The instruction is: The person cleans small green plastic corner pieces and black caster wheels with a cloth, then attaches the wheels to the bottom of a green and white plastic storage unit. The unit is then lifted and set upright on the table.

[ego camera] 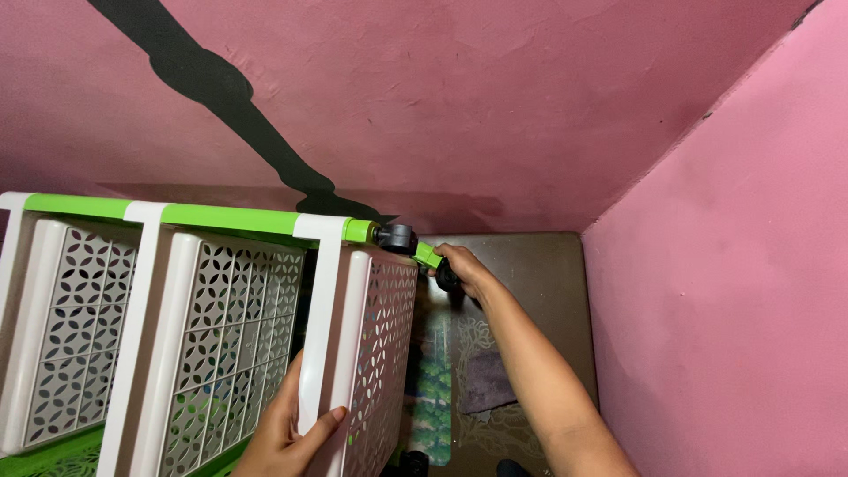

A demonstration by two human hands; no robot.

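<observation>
Lying on its side against the pink wall, the white-and-green plastic drawer rack filled the left of the view, its lattice baskets facing up. At the bottom edge the left hand gripped a white upright post, fingers wrapped round it. Farther off, the right hand closed on a black caster wheel at the rack's green foot. Judging by this, a wheel was being seated; pressing it home called for a firm, straight push.

From twelve to three o'clock, pink walls close the corner. The tipped basket rack blocks nine o'clock. Open floor lies only between them, toward five.
</observation>
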